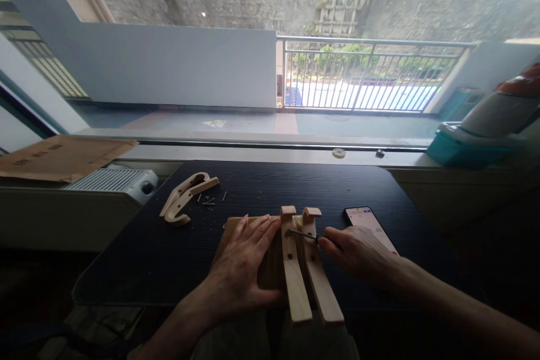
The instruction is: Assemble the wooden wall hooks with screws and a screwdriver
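My left hand (244, 261) lies flat with fingers stretched out on a wooden board (231, 228) at the near edge of a black table (139, 259). Two wooden hooks (295, 281) stand on the board, side by side, pointing toward me. My right hand (358, 250) is closed round a thin screwdriver (302, 234), whose tip meets a screw in the left hook near its top. Two loose wooden hooks (185, 197) lie at the table's far left, with several small screws (211, 200) beside them.
A phone (367, 222) with a lit screen lies just right of my right hand. A silver radiator-like unit (113, 180) and cardboard (59, 156) sit at the left. A window sill with a tape roll (338, 153) runs behind the table; a teal and white object (476, 135) stands at right.
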### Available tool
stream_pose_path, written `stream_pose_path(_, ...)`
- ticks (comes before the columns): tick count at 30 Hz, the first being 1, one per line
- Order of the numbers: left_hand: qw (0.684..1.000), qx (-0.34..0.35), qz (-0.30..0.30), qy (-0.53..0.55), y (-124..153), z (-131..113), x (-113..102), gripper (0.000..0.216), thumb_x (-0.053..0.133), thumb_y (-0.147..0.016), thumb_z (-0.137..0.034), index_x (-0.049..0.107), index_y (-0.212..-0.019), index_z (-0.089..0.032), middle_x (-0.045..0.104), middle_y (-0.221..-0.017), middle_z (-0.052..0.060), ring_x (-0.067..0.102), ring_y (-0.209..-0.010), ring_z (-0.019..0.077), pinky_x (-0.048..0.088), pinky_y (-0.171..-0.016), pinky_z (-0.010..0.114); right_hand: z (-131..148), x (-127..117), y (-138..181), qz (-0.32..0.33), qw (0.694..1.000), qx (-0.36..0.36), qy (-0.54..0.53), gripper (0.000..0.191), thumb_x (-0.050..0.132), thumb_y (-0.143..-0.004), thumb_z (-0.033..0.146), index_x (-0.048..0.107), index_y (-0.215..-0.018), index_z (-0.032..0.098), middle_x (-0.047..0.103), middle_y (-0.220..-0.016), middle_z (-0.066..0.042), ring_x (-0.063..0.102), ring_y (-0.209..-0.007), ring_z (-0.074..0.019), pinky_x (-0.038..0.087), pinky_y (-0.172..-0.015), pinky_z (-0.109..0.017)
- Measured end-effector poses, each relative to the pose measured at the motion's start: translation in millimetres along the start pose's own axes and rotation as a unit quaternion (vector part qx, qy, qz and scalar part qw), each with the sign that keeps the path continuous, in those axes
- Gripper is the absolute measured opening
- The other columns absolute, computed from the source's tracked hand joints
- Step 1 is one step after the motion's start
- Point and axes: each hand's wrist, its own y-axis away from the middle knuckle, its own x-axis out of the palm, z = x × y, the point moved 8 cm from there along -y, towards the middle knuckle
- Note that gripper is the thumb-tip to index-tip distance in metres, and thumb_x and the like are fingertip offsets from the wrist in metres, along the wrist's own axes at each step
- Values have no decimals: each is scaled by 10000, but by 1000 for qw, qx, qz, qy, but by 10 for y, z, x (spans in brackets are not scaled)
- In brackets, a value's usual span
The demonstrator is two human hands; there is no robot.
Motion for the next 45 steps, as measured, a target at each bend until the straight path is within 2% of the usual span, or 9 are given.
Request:
stream_pose_path(6,1000,-3,18,-4,-2,-9,-1,959,662,-653,-551,208,-1435,-230,295,-1482,91,235,-1362,311,117,-1127,541,-27,21,-36,-4,999,-37,21,451,257,-946,451,538,-716,185,579,-578,-30,431,-465,-107,142,-499,-298)
stream_pose_path(14,1000,-5,18,-19,5,13,20,992,675,-633,-536,183,-1441,-238,297,-1482,71,229,-1364,302,124,-1132,525,-26,49,-109,33,993,-113,-5,473,230,-950,461,537,-726,180,536,-549,-9,328,-433,-84,149,-466,-273)
stream_pose_path(20,1000,-6,16,-7,-5,-8,-3,961,673,-648,-509,201,-1437,-229,302,-1479,83,250,-1357,303,127,-1132,521,-50,26,-145,19,995,-96,10,401,310,-935,442,562,-761,182,531,-541,-7,383,-432,-94,152,-479,-284)
stream_pose_path(25,1000,-3,21,4,-6,-9,-8,963,662,-654,-545,202,-1436,-221,295,-1480,102,236,-1365,302,104,-1131,530,-44,-271,11,0,999,-30,41,398,276,-948,381,538,-710,199,545,-577,-9,468,-505,-121,199,-515,-280)
stream_pose_path(30,1000,3,8,9,-3,-3,-2,963,644,-648,-602,235,-1424,-203,302,-1476,112,226,-1370,297,99,-1132,527,161,-739,182,-30,999,-24,-19,212,398,-898,344,541,-989,216,583,-660,18,473,-537,-114,255,-525,-251)
stream_pose_path(36,1000,3,-3,22,2,0,-5,960,636,-647,-623,249,-1417,-201,312,-1471,118,231,-1369,297,105,-1128,536,322,-1107,97,-84,993,-26,-82,209,450,-868,351,592,-904,203,570,-647,19,435,-525,-94,294,-510,-237)
stream_pose_path(40,1000,2,-2,20,13,-7,-15,954,604,-667,-646,237,-1422,-192,308,-1474,117,232,-1370,289,101,-1132,531,28,-855,153,-120,968,50,-215,253,465,-856,406,580,-902,186,544,-639,15,455,-528,-105,349,-490,-238)
stream_pose_path(43,1000,3,-9,18,23,-6,-25,954,599,-674,-644,219,-1428,-201,304,-1477,107,232,-1371,286,108,-1134,525,-203,-416,283,-124,921,96,-357,263,506,-833,406,535,-937,166,584,-745,-21,556,-667,-146,447,-599,-270)
stream_pose_path(45,1000,8,-13,19,28,-8,-27,963,603,-668,-648,215,-1430,-205,303,-1477,105,237,-1368,291,108,-1134,528,-256,-164,378,-96,922,102,-361,253,540,-809,338,543,-999,171,614,-840,-40,581,-731,-160,462,-664,-288)
